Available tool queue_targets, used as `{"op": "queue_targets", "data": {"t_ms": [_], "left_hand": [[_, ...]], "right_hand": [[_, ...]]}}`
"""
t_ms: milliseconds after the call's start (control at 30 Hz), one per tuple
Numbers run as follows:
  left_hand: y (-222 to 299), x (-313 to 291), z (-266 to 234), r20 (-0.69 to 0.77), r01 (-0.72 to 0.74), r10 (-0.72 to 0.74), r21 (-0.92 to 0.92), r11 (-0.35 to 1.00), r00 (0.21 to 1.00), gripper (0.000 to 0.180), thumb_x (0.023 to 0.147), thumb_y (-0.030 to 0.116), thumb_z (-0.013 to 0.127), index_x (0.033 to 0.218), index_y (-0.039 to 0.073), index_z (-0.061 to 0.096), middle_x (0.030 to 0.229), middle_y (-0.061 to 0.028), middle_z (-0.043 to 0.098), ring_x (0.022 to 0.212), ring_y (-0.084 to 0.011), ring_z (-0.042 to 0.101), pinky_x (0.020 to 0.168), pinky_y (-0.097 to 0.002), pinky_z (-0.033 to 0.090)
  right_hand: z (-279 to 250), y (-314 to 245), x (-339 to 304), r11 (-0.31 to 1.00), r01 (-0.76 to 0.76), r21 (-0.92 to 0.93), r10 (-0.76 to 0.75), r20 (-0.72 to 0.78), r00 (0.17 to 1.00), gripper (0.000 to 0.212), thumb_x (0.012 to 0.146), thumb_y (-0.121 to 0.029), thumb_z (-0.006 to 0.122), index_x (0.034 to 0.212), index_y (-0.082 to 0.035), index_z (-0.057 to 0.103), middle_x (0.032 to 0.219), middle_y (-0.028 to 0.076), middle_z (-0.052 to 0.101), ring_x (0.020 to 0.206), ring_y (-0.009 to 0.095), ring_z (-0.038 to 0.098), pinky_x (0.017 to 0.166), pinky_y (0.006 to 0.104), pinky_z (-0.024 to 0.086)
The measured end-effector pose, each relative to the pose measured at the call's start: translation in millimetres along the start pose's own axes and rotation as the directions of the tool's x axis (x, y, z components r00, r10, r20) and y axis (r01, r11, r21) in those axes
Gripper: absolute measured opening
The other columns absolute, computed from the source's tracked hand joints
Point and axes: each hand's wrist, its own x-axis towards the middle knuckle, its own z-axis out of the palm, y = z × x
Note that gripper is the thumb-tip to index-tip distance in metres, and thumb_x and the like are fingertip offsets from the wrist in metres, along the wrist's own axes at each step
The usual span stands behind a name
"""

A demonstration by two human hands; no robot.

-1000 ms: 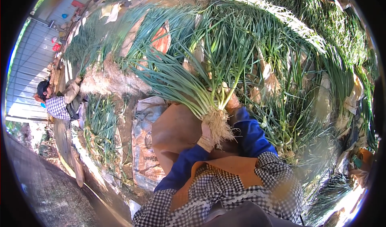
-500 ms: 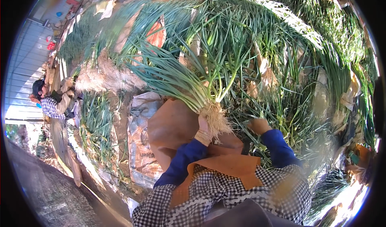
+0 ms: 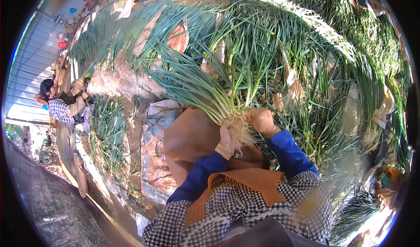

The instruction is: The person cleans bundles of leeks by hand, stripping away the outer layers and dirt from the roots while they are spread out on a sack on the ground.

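Head view: bunch [image 3: 214, 96], leaves forward-left, is held by left fingers [image 3: 225, 134]; right fingers [image 3: 253, 116] are curled right of its roots [image 3: 239, 131], grip unclear.

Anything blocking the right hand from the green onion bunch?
Nothing visible. The right hand is close up against the right side of the green onion bunch, near the roots; the left hand holds it from the left, out of the way.

One bunch of long-leaved green plants with pale, stringy roots [image 3: 225, 107]; the wearer's one left hand [image 3: 225, 143] and one right hand [image 3: 263, 122]; two blue fabric sleeves [image 3: 290, 154]; one co-worker in a checked shirt [image 3: 60, 109]. Surrounding green stalks [image 3: 247, 41]: too numerous to count.
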Motion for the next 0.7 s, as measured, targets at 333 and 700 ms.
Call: {"op": "queue_targets", "data": {"t_ms": [333,700], "left_hand": [[9.6,3.0,9.5,0.157,0.021,0.005,-0.164,0.986,0.988,0.032,0.078,0.013,0.045,0.106,-0.003,0.052,0.101,-0.0174,0.057,0.093,-0.029,0.057,0.082,-0.0427,0.051],[68.3,-44.6,58.3,0.462,0.196,-0.056,-0.261,0.945,0.885,0.043,0.087,0.024,0.042,0.121,-0.001,0.044,0.11,-0.0182,0.053,0.091,-0.0305,0.057,0.081,-0.0424,0.05]], "right_hand": [[-67.9,23.3,-98.1,0.905,-0.139,-0.402,0.425,0.831,0.36,0.047,0.08,-0.045,0.053,0.108,-0.007,0.06,0.091,0.01,0.064,0.085,0.027,0.062,0.075,0.0358,0.048],[-54.9,-45.7,51.5,0.383,0.058,0.922,0.461,-0.245,0.853,0.035,0.093,-0.027,0.044,0.117,-0.002,0.05,0.109,0.008,0.056,0.1,0.016,0.052,0.088,0.0294,0.04]]}}
